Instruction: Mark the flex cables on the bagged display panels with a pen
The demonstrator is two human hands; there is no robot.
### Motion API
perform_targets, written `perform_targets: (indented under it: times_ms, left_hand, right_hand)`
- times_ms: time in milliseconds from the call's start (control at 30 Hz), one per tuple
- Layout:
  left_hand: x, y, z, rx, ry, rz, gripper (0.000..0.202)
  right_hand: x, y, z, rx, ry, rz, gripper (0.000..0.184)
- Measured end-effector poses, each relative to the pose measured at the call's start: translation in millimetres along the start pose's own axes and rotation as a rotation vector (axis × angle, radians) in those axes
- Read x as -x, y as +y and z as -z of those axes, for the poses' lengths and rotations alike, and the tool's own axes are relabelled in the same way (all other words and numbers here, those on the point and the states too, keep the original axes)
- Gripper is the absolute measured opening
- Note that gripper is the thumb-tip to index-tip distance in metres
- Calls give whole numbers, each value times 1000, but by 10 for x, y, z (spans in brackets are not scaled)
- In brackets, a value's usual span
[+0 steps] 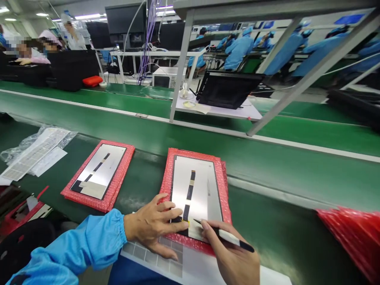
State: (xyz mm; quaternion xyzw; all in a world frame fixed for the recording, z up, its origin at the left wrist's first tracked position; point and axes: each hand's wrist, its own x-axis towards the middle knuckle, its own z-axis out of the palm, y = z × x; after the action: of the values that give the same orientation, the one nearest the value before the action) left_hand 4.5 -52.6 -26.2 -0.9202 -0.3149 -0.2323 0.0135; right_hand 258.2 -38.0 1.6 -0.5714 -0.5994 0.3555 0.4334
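Head view: the left hand (151,225) is lying open, its fingers (169,205) spread and pressing on the lower end of a black-and-gold flexible strip (189,194) on a silver display panel (202,190). The panel is sitting on a red bubble-wrap pad (225,198) on a green conveyor belt (282,190). The right hand (230,253) is grasping a black-and-white pen (230,237), its tip resting near the strip. A second panel (109,174) is lying to the left, beside a printed sheet (35,152) whose writing is too small to read.
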Motion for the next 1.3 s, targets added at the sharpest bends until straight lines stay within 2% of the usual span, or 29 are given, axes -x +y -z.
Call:
perform_targets:
  times_ms: [200, 400, 567, 700, 800, 867, 933, 1067, 1100, 1200, 1300]
  left_hand:
    - [9, 27, 55, 55, 45, -3, 69]
    - [-92, 199, 103, -104, -57, 116, 80]
    - [-110, 393, 95, -236, -45, 176, 90]
    - [-144, 586, 39, -383, -98, 240, 104]
    - [-176, 649, 14, -395, -103, 307, 108]
    - [-164, 639, 47, -327, -72, 337, 103]
    - [-98, 628, 114, -224, 8, 350, 94]
    - [185, 723, 224, 41, 273, 284, 50]
    - [270, 765, 228, 95, 304, 255, 41]
    - [485, 884, 193, 196, 253, 216, 29]
    - [578, 970, 112, 172, 155, 248, 25]
  right_hand:
    - [-5, 47, 4, -2, 18, 1, 31]
    - [-22, 109, 41, 71, -11, 48, 33]
    - [-24, 107, 55, 114, -1, 66, 34]
    - [-38, 69, 48, 96, 1, 60, 35]
    - [-36, 18, 45, 58, 38, 73, 38]
    - [-10, -3, 57, 25, 53, 75, 36]
    - [49, 2, 88, 9, 69, 77, 32]
    - [258, 81, 210, -3, 104, 140, 22]
    - [316, 105, 248, -28, 102, 152, 18]
    - [464, 170, 349, -103, 69, 160, 9]
    - [571, 226, 406, -141, 13, 151, 6]
